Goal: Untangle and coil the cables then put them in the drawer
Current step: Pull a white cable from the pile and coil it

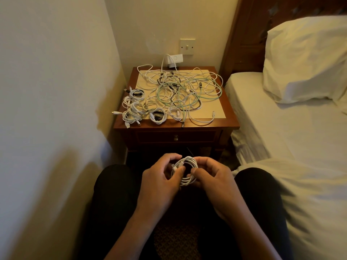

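A narrow corner with cream walls (pixel 47 72) holds a bed (pixel 281 139) on the right, dressed in a white sheet with a white pillow (pixel 304 59) against a dark wooden headboard (pixel 247 34). Between wall and bed stands a wooden bedside table (pixel 231 119). Most of its top is covered by a loose tangle (pixel 187 87) of white, black and pale green cables. At the table's front left lie several small coils (pixel 135 107), mostly white, side by side and touching. The drawer (pixel 197 136) under the top is closed. On the wall behind the table a white charger (pixel 173 61) sits below a light switch (pixel 187 46).

In front of the table, the person sits with knees apart in dark trousers. Between the knees both hands hold one white coil (pixel 185 170) in the air, well apart from the table. The left hand (pixel 159 181) pinches its left side with curled fingers and thumb. The right hand (pixel 214 182) grips the right side, thumb pressed on the loops.
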Demonstrator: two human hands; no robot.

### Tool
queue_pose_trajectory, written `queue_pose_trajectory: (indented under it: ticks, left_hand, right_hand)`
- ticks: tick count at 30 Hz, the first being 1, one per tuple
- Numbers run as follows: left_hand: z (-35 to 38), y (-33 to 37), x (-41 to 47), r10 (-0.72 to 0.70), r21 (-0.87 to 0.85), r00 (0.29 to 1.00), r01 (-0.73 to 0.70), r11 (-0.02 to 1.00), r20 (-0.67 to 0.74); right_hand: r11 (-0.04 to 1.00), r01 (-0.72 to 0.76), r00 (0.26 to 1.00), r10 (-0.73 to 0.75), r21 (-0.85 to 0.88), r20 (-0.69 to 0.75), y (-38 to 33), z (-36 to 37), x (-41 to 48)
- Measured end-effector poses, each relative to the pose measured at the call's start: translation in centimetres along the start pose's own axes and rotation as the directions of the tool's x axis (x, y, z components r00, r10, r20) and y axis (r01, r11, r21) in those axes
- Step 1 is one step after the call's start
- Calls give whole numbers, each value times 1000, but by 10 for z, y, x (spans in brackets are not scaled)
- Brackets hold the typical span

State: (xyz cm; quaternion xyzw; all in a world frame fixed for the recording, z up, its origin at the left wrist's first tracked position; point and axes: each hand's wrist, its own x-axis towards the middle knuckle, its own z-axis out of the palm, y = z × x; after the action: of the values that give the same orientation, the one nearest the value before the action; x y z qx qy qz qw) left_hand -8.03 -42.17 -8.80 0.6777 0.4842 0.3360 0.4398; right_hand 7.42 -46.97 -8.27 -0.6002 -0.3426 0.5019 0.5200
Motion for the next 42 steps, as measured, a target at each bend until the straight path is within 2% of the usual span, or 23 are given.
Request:
queue_pose_trajectory:
  ticks: [5, 7, 10, 12, 14, 16, 19, 22, 26, 30, 32, 35, 39, 42]
  left_hand:
    - [-6, 4, 3, -24, 13, 999, 23, 1000, 46]
    - [-8, 2, 6, -47, 19, 998, 46, 999, 43]
    - [-9, -3, 10, -116, -18, 992, 117, 993, 50]
    - [-10, -5, 12, -167, -99, 983, 174, 980, 74]
    - [-12, -3, 14, -198, -168, 976, 211, 963, 93]
    - [-14, -2, 15, -202, -233, 974, 220, 947, 98]
    - [-16, -4, 18, -207, -330, 977, 212, 920, 51]
    - [-12, -4, 19, -168, -340, 985, 147, 929, -32]
    - [-6, -2, 23, -158, -299, 983, 124, 946, -94]
    - [-16, -3, 34, -213, -342, 975, 221, 913, 62]
    - [-21, -5, 42, -200, -293, 976, 218, 931, 90]
    - [-28, -8, 65, -151, -205, 988, 154, 966, 29]
    - [-56, -15, 130, -52, -35, 981, 46, 998, -189]
    - [-86, -19, 198, -17, 94, 948, 49, 994, -318]
  right_hand:
    - [999, 44, 998, -42, -32, 48, 3, -2, -2]
    - [998, 51, 998, -50, -38, 24, 3, -3, 0]
    - [965, 145, 985, -163, -218, -64, 1, -5, 3]
    - [909, 238, 960, -273, -343, -57, 0, -5, 3]
    - [879, 290, 944, -328, -379, -39, 0, -2, 3]
    - [899, 284, 948, -316, -334, -45, -1, -2, 5]
    - [970, 197, 978, -204, -144, -34, -5, -4, 9]
    - [983, 165, 986, -167, -76, -23, -8, -4, 16]
    - [963, 200, 980, -196, -183, 39, -13, -1, 26]
    - [919, 240, 971, -234, -314, 58, -16, -8, 41]
    - [917, 237, 971, -226, -321, 73, -16, -9, 49]
    - [910, 257, 966, -232, -326, 116, -18, -5, 64]
    - [870, 273, 961, -269, -410, 67, -25, -10, 89]
    - [857, 271, 958, -286, -438, 32, -28, -18, 109]
